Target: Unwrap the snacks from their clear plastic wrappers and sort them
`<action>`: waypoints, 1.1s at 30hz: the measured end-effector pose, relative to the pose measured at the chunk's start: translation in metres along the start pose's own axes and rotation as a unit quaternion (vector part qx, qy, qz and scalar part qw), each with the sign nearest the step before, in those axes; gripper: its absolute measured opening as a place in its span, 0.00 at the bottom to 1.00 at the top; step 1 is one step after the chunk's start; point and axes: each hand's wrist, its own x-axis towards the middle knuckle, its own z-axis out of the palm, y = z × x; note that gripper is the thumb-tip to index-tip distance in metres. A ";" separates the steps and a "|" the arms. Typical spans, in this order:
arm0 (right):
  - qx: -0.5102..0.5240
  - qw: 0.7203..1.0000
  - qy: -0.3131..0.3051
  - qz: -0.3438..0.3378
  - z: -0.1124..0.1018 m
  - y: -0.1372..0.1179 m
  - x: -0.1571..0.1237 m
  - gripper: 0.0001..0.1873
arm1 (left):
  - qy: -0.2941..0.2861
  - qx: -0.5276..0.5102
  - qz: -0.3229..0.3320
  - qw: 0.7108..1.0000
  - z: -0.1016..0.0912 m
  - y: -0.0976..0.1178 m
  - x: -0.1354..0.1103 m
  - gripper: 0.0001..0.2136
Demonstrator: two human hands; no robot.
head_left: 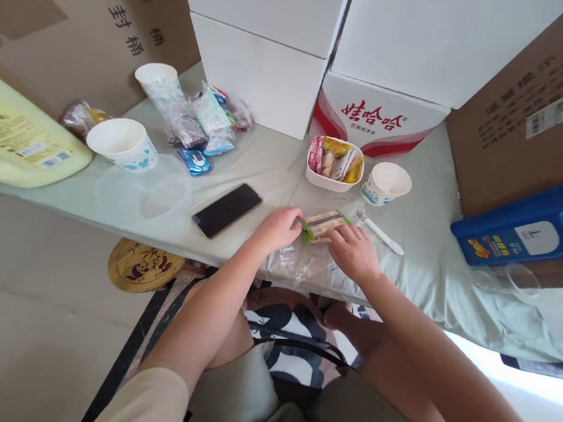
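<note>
A flat snack packet (327, 225) with green ends and a see-through middle lies near the front edge of the covered table. At its left end, my left hand (282, 227) is closed, with the fingertips pinching the green edge. My right hand (354, 249) bends over the packet's right part, its fingers pressed on the wrapper and thumb partly hidden. Crumpled clear plastic (301, 261) lies just in front of the packet. Right of my right hand is a white plastic fork or spoon (382, 236), its head partly hidden.
Behind the packet stand a white bowl (332, 184) of wrapped snacks and a paper cup (387, 184). A phone (228, 210), another cup (123, 144) and bagged snacks (210, 119) lie left. A yellow jug (28, 134) and a blue bottle (526, 223) flank the sides; boxes line the back.
</note>
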 end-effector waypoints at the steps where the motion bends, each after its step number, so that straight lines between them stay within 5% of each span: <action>1: 0.011 1.000 0.001 -0.008 0.002 0.002 0.000 0.13 | 0.005 -0.026 -0.013 1.000 0.001 0.001 0.002 0.09; 4: 0.071 0.997 0.015 -0.026 0.006 0.009 0.003 0.18 | -0.026 -0.155 -0.041 0.987 0.007 0.005 0.007 0.10; 8: 0.164 0.986 0.001 -0.039 0.009 0.020 0.009 0.30 | -0.034 -0.339 -0.142 0.929 0.013 0.007 0.014 0.07; 12: 0.227 0.973 -0.013 -0.034 0.008 0.030 0.015 0.34 | -0.026 -0.415 -0.180 0.891 0.012 0.007 0.021 0.07; 19: 0.303 0.953 -0.011 0.028 -0.008 0.051 0.032 0.21 | 0.008 -0.341 -0.158 0.927 0.004 -0.004 0.034 0.05; 24: 0.266 0.945 0.018 0.191 -0.039 0.065 0.055 0.19 | 0.035 -0.219 -0.130 0.966 -0.001 -0.022 0.044 0.08; 28: 0.287 0.888 0.087 0.350 -0.062 0.078 0.114 0.22 | 0.019 -0.208 -0.113 0.971 -0.003 -0.023 0.045 0.09; 33: 0.222 0.879 -0.003 0.421 -0.058 0.088 0.196 0.24 | 0.003 -0.143 -0.095 0.985 -0.004 -0.013 0.039 0.09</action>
